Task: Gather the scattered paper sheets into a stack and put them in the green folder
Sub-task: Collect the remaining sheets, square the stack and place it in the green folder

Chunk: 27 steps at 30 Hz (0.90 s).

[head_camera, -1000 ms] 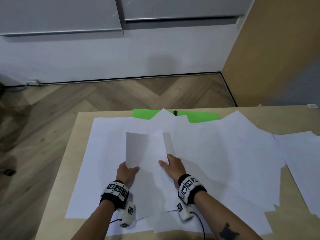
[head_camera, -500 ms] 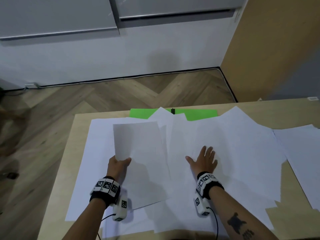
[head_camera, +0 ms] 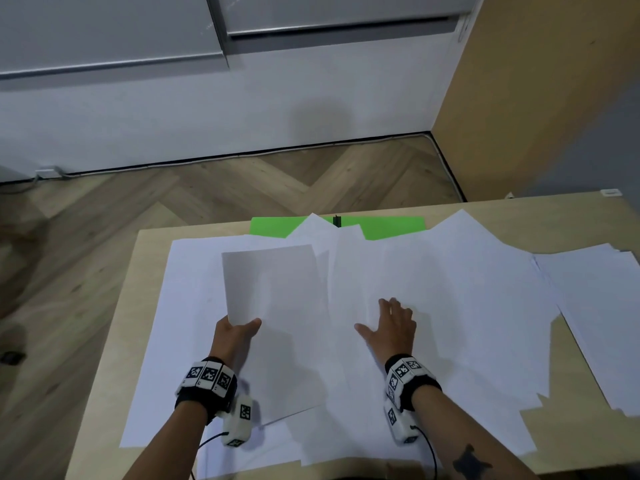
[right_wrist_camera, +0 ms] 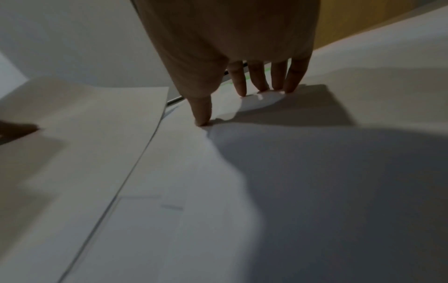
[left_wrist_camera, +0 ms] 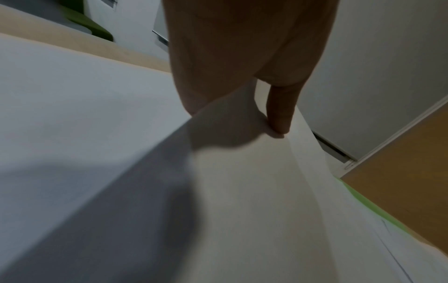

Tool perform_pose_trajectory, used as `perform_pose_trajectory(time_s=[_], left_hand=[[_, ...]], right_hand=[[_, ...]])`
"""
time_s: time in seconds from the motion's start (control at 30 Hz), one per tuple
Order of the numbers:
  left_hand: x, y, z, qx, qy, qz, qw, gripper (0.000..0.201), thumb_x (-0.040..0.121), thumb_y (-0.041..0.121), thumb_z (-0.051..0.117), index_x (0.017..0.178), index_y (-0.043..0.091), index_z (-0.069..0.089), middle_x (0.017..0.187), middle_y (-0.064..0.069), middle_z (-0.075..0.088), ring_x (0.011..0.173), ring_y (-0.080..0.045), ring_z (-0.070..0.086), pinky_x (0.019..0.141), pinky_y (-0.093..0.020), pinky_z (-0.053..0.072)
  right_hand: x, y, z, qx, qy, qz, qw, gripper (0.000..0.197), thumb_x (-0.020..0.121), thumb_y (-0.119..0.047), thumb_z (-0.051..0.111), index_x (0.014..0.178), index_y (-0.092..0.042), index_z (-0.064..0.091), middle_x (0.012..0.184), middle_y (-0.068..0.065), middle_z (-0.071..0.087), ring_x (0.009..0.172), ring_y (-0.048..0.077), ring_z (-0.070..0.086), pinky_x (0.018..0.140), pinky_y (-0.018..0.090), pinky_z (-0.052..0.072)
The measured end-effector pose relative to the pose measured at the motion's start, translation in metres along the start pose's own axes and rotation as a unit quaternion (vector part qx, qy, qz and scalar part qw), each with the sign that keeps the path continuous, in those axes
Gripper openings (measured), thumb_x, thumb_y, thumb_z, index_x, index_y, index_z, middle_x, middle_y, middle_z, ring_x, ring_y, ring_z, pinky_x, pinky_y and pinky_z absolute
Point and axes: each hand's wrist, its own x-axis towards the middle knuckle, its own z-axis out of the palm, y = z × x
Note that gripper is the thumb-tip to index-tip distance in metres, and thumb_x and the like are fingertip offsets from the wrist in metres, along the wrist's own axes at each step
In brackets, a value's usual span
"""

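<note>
The wooden table (head_camera: 104, 341) is the landmark here. Its left edge is bare wood, w/ herringbone floor (head_camera: 138, 209) beyond it. On the left half of the table, large white sheets (head_camera: 187, 306) lie flat and overlap each other. Above them the left hand (head_camera: 235, 336) pinches the near left corner of one held sheet (head_camera: 277, 306), thumb on top and the other fingers under the paper; the far end of this sheet is lifted, and it throws a shadow on the papers below. In the left wrist view one finger (left_wrist_camera: 278, 114) presses against the paper; the rest of the grip is hidden.

At the far edge of the table, about the middle, the green folder (head_camera: 391, 227) lies mostly covered by sheet corners, w/ a small black clip (head_camera: 337, 220) at its far edge.

Right of the middle, the right hand (head_camera: 391, 327) rests flat on the scattered sheets (head_camera: 467, 306), palm down, nothing gripped. The right wrist view shows its fingertips (right_wrist_camera: 202, 118) touching the paper, fingers straight & a bit spread.

The two hands are apart. At the right end of the table more sheets (head_camera: 595, 323) lie overlapped, near the edge.
</note>
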Motion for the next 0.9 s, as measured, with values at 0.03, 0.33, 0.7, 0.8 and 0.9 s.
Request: perform_pose_trajectory(time_s=[0.03, 0.33, 0.7, 0.8, 0.9], left_hand=[[0.000, -0.001, 0.001, 0.000, -0.003, 0.000, 1.000, 0.013, 0.088, -0.005, 0.061, 0.100, 0.000, 0.060, 0.077, -0.007, 0.066, 0.066, -0.017, 0.061, 0.051, -0.021, 0.047], [0.005, -0.023, -0.001, 0.023, 0.000, -0.023, 0.999, 0.017, 0.085, -0.002, 0.066, 0.102, -0.001, 0.064, 0.084, -0.012, 0.070, 0.075, -0.026, 0.066, 0.064, -0.028, 0.050], [0.001, -0.022, 0.005, -0.005, -0.025, -0.040, 0.999, 0.016, 0.077, -0.004, 0.067, 0.092, 0.003, 0.067, 0.085, -0.014, 0.072, 0.079, -0.033, 0.066, 0.072, -0.036, 0.055], [-0.004, -0.015, 0.010, -0.009, -0.040, -0.032, 0.999, 0.028, 0.063, 0.007, 0.069, 0.090, 0.002, 0.068, 0.083, -0.015, 0.070, 0.073, -0.029, 0.064, 0.064, -0.031, 0.053], [-0.005, -0.014, 0.010, -0.014, -0.077, -0.032, 0.996, 0.026, 0.086, 0.020, 0.067, 0.105, 0.002, 0.069, 0.096, -0.019, 0.073, 0.081, -0.032, 0.070, 0.070, -0.033, 0.054]], right_hand=[[-0.004, -0.002, 0.003, -0.004, 0.000, -0.017, 1.000, 0.070, 0.087, -0.057, 0.063, 0.141, -0.016, 0.046, 0.153, 0.008, 0.039, 0.133, 0.032, 0.037, 0.106, 0.045, 0.037], [-0.020, -0.032, -0.005, -0.042, 0.005, -0.068, 0.997, 0.036, 0.050, -0.012, 0.087, 0.072, -0.007, 0.059, 0.067, 0.008, 0.058, 0.060, 0.029, 0.056, 0.045, 0.028, 0.037], [-0.035, -0.087, -0.031, 0.136, 0.079, -0.156, 0.975, 0.012, 0.082, -0.021, 0.061, 0.075, -0.011, 0.059, 0.073, 0.008, 0.064, 0.066, 0.035, 0.059, 0.056, 0.035, 0.040], [-0.046, -0.119, -0.034, 0.160, 0.061, -0.200, 0.965, 0.014, 0.084, -0.023, 0.061, 0.075, -0.013, 0.057, 0.074, 0.008, 0.064, 0.068, 0.035, 0.059, 0.057, 0.035, 0.037], [-0.055, -0.145, -0.032, 0.186, 0.047, -0.226, 0.955, 0.015, 0.087, -0.025, 0.060, 0.078, -0.013, 0.059, 0.078, 0.008, 0.067, 0.073, 0.034, 0.061, 0.060, 0.034, 0.036]])
